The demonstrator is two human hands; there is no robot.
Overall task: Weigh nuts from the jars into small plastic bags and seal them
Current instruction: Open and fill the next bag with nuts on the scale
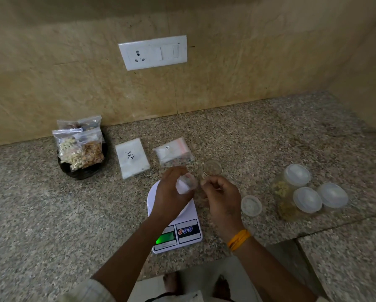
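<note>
My left hand (170, 192) holds a small clear plastic bag (186, 184) above the white kitchen scale (176, 227), whose green display is lit. My right hand (220, 199) is just right of the bag, fingers pinched together near its mouth; what they hold is too blurred to tell. An open jar of nuts (212, 168) stands behind my right hand, and its white lid (251, 205) lies on the counter to the right. Three closed jars (298, 188) with white lids stand at the right.
A dark bowl (82, 171) at the left holds several filled nut bags (80, 149). Two packs of empty bags (132, 160) (174, 151) lie behind the scale. The granite counter meets a wall with a socket plate (153, 52). The counter edge runs near my body.
</note>
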